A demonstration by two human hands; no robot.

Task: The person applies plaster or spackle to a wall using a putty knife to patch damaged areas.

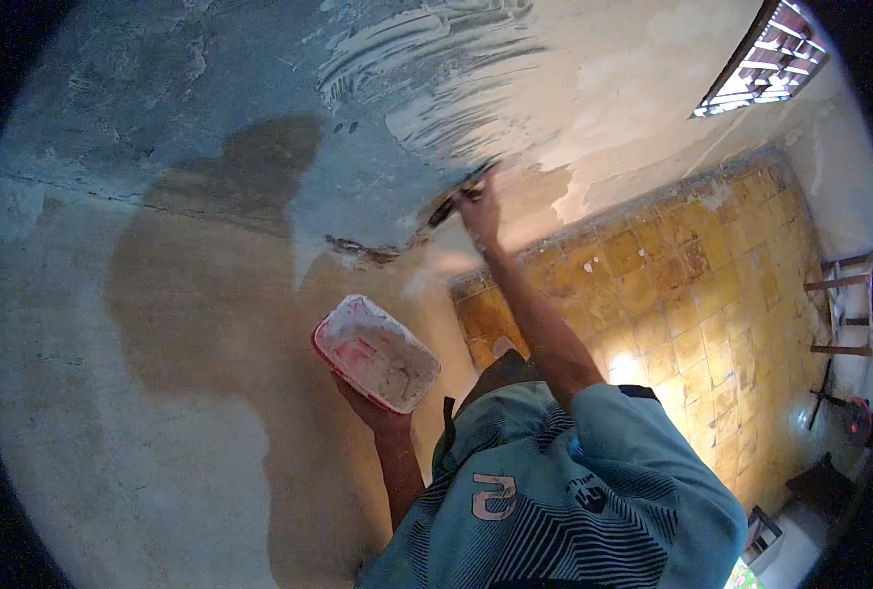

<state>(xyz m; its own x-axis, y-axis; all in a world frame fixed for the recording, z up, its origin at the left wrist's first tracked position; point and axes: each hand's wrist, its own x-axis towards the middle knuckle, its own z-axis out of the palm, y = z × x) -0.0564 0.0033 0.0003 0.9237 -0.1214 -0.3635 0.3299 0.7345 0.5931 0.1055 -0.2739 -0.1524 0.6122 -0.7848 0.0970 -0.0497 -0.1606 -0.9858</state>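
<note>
My left hand (375,404) holds up a red plastic tub (407,396) from below, its fingers mostly hidden under it. White paste coats the inside of the tub. Out in front, my right hand (479,214) grips a dark flat-edged trowel (443,209), slightly blurred, against the wall (377,167). Curved, streaky smears of pale paste (446,74) spread over the wall above the trowel. Just left of and below the tool, a rough dark brown patch (363,248) shows on the surface.
Yellow-brown floor tiles (672,285) run along the wall's base on the right. A wooden stool (844,285) stands at the far right, with a dark object (822,483) below it. A barred window (765,61) sits at upper right. My shadow (201,265) falls on the wall.
</note>
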